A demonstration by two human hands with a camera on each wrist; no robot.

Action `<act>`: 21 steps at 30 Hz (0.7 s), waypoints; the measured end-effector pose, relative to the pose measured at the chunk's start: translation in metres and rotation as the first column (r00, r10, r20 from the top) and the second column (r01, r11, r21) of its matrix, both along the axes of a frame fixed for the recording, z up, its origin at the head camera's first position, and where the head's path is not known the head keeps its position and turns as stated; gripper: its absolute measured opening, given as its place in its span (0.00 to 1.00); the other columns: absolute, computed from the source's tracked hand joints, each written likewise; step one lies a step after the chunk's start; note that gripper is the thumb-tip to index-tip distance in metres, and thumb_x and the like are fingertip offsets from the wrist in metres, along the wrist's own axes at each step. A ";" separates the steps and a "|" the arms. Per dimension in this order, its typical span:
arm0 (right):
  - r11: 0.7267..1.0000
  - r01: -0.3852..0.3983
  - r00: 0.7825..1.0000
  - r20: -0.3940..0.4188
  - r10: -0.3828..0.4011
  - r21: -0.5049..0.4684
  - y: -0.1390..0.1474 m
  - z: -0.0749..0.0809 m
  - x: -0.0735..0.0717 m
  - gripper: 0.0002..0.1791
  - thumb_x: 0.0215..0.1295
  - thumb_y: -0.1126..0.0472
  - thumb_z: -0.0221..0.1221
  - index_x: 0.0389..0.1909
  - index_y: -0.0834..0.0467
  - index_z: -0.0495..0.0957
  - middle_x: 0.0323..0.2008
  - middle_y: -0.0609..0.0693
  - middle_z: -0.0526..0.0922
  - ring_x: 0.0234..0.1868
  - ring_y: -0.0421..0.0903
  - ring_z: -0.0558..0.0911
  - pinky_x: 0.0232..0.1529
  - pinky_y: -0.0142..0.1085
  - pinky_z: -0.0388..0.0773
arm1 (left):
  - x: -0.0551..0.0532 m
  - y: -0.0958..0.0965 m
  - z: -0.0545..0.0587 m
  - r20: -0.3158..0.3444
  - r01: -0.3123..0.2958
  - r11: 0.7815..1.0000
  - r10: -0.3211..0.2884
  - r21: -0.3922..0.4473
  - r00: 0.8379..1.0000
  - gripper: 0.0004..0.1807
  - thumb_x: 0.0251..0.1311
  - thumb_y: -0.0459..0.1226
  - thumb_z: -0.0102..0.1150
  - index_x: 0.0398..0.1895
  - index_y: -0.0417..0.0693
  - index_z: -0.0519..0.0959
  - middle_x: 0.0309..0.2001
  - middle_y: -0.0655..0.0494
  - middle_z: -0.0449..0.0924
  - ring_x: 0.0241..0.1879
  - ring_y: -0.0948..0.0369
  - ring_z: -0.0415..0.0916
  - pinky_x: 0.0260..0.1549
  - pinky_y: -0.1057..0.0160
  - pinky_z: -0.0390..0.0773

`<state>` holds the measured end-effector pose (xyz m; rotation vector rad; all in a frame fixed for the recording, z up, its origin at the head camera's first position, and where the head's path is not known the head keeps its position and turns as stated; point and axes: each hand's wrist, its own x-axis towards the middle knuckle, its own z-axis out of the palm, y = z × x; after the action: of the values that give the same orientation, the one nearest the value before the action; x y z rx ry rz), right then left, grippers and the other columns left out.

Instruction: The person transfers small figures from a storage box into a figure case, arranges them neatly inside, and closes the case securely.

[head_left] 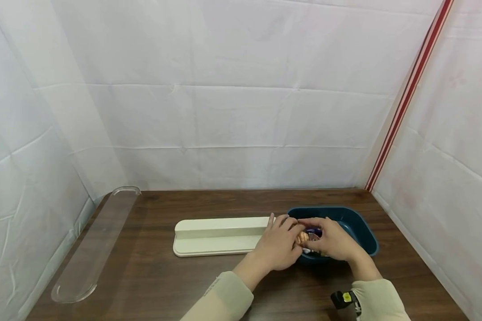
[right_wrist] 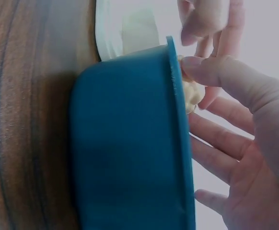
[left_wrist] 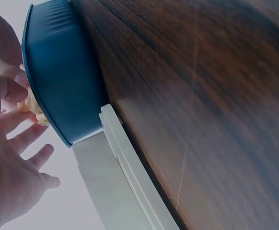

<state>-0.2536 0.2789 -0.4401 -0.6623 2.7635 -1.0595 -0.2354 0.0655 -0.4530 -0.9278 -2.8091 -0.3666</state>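
Note:
Both hands meet over the near-left part of a dark teal basin (head_left: 365, 229). Between them is a small tan, lumpy item (head_left: 302, 238), its kind not clear, at the level of the basin's rim. My left hand (head_left: 279, 243) comes from the left and pinches it with thumb and fingertips, the outer fingers spread. From the right, my right hand (head_left: 335, 238) holds the same item, its thumb (right_wrist: 211, 67) on top in the right wrist view. Under the hands, purple and other coloured things (head_left: 315, 232) lie in the basin, mostly hidden.
A long cream tray with a raised back (head_left: 217, 238) lies left of the basin, its right end against it. Along the table's left edge is a long clear plastic cover (head_left: 98, 245). White sheeting (head_left: 241, 116) stands behind the brown wooden table (head_left: 152, 285) and at both sides.

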 end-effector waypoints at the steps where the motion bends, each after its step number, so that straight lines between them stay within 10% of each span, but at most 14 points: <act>1: 1.000 -0.008 1.000 -0.002 0.008 -0.013 0.000 0.000 0.000 0.31 0.64 0.54 0.71 0.68 0.56 0.77 0.60 0.53 0.85 0.52 0.49 0.84 0.58 0.53 0.83 | 0.000 -0.001 0.000 0.000 0.002 1.000 -0.002 0.005 1.000 0.27 0.75 0.50 0.51 0.76 0.63 0.69 0.72 0.60 0.69 0.78 0.54 0.58 0.79 0.39 0.53; 21: 0.995 0.028 0.999 -0.021 -0.030 -0.097 -0.002 0.020 0.005 0.34 0.68 0.49 0.69 0.72 0.53 0.73 0.58 0.50 0.85 0.53 0.47 0.85 0.46 0.34 0.85 | 0.003 -0.003 0.009 0.000 0.058 0.989 -0.058 0.133 0.998 0.44 0.68 0.47 0.65 0.83 0.54 0.55 0.77 0.54 0.60 0.76 0.54 0.63 0.69 0.58 0.74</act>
<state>-0.2485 0.2770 -0.4200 -0.6515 2.7630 -1.2057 -0.2323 0.0622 -0.4440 -0.9816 -2.7261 -0.5567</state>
